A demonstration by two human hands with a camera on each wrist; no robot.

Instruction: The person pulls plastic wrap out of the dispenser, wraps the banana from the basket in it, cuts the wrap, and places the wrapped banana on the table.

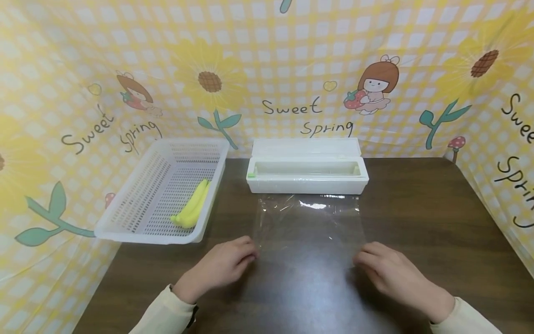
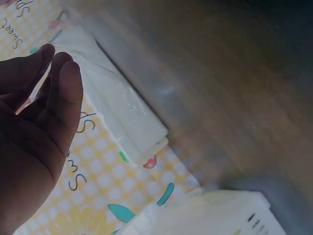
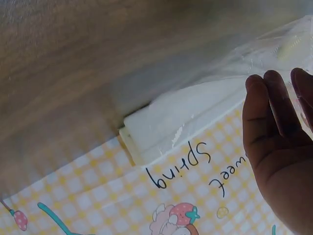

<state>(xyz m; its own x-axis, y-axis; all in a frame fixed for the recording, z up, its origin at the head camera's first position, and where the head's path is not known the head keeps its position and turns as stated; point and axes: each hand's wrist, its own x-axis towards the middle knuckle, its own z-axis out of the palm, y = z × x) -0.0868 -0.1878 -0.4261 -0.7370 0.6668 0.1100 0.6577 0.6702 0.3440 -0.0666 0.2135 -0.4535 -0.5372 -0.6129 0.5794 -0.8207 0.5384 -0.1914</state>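
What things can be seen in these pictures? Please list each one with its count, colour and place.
cling film sheet: 1, clear, spread on the table from the dispenser toward the person
film dispenser box: 1, white, lid open, back centre of table
basket: 1, white, perforated, left edge of table
bananas: 1 bunch, yellow, inside the basket
table: 1, dark brown wood
backdrop: 1, yellow check with sunflowers, around the table
left hand: 1, pinches the sheet's left near corner
right hand: 1, pinches the sheet's right near corner
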